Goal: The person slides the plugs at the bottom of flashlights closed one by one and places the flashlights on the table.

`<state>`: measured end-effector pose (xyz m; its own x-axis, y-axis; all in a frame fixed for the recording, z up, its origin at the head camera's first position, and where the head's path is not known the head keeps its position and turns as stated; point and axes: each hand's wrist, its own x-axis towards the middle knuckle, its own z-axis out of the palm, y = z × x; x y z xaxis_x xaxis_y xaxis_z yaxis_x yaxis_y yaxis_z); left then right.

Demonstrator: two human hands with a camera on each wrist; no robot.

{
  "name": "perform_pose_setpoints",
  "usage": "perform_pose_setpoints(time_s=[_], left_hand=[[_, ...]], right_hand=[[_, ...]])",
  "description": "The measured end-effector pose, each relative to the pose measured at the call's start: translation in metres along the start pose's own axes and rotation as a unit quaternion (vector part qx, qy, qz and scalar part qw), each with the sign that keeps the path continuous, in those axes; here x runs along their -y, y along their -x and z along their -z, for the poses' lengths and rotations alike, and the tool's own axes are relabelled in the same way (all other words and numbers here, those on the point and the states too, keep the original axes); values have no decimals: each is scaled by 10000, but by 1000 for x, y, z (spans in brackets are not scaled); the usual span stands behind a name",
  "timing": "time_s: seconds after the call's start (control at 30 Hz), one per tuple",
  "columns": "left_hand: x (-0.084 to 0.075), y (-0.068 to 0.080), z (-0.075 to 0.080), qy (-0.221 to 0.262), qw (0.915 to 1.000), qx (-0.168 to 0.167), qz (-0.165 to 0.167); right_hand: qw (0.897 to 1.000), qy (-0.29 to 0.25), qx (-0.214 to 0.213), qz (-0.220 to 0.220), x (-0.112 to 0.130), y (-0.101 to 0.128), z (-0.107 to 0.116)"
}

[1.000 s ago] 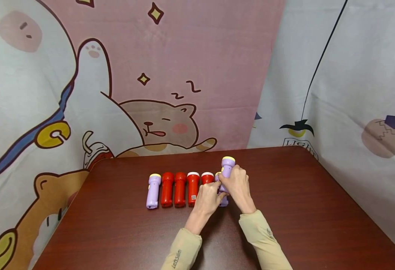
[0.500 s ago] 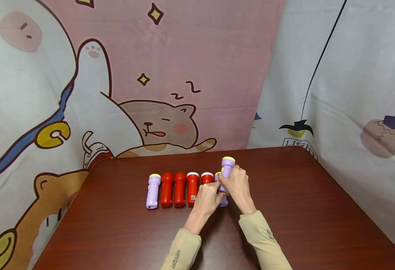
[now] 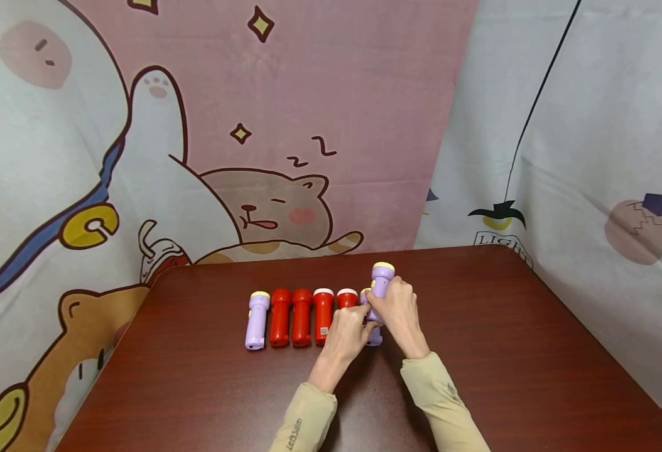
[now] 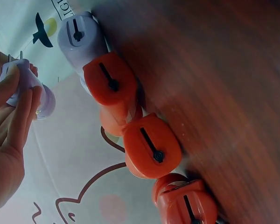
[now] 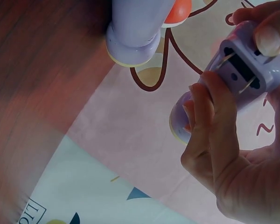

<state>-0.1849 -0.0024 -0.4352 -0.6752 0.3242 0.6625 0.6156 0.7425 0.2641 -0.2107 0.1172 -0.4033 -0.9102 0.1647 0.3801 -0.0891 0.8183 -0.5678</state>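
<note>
My right hand grips a purple flashlight with a yellow rim, held tilted above the table with its head pointing away. Two metal plug prongs stand out from its tail end, seen in the right wrist view. The thumb of my left hand presses on that tail end, and its fingers pinch the body there. Below the hands lies another purple flashlight, partly covered. Left of it runs a row: a red one with a white rim, largely behind my left hand, and a second white-rimmed red one.
Farther left lie two all-red flashlights and, at the row's end, a purple one. Slotted tail ends face the left wrist camera. The brown table meets a printed cartoon cloth behind.
</note>
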Motion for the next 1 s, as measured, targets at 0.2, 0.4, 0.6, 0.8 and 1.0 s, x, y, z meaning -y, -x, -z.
perform_pose_setpoints(time_s=[0.2, 0.4, 0.6, 0.8, 1.0], left_hand=[[0, 1, 1, -16, 10000, 30, -26], [1, 0, 1, 10, 10000, 21, -57], [2, 1, 1, 20, 9999, 41, -99], [2, 0, 0, 25, 9999, -4, -145], [2, 0, 0, 62, 9999, 66, -94]], right_hand=[[10000, 2, -40, 12, 0, 1, -1], [10000, 21, -9, -20, -1, 0, -1], [10000, 26, 35, -43, -1, 0, 0], [10000, 17, 46, -63, -1, 0, 0], [10000, 39, 76, -22, -1, 1, 1]])
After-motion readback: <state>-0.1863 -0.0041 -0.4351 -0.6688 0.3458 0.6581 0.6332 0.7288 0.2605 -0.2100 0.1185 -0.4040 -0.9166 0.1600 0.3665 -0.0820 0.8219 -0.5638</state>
